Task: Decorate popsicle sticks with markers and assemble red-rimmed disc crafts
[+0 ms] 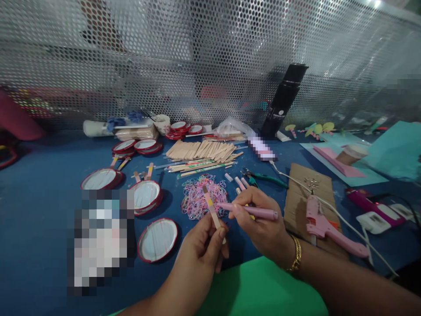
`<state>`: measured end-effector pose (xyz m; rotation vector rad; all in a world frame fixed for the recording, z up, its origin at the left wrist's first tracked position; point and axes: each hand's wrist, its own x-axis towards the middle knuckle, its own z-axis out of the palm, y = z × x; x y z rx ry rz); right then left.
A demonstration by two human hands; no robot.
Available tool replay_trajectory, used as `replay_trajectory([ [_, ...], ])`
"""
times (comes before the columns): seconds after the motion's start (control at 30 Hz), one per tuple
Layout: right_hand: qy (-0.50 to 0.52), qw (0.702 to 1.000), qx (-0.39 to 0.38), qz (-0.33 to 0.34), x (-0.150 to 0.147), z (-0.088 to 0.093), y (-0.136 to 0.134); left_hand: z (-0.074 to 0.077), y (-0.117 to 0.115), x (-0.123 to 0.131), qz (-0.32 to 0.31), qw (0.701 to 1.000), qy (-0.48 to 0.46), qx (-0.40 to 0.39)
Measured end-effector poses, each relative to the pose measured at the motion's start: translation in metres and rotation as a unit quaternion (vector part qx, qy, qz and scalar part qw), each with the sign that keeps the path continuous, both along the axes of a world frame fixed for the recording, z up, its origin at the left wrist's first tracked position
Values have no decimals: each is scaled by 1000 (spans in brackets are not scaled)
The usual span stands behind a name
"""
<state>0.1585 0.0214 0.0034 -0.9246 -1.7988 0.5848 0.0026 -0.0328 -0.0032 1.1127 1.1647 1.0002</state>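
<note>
My left hand [205, 243] pinches a wooden craft stick [211, 210] with coloured bands, held upright above the blue table. My right hand [261, 221], with a gold bracelet at the wrist, grips a pink marker [253, 212] lying sideways, its tip touching the stick. Just behind both hands lies a heap of pastel rubber bands [199, 197]. More markers [241, 183] rest beside the heap.
Round red-rimmed lids [157, 239] are scattered at the left. A pile of plain wooden sticks [200, 150] lies further back. A pink glue gun [324, 226] rests on cardboard [296, 202] at the right, near green pliers [265, 177]. A black bottle [283, 101] stands against the mesh wall.
</note>
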Motion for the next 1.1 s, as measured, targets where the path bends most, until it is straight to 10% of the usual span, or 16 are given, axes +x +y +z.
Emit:
replay_trajectory([
  [1.1,-10,1000,0,9,-1,2,-3,3,1,-1,3,1000,-8,-22],
])
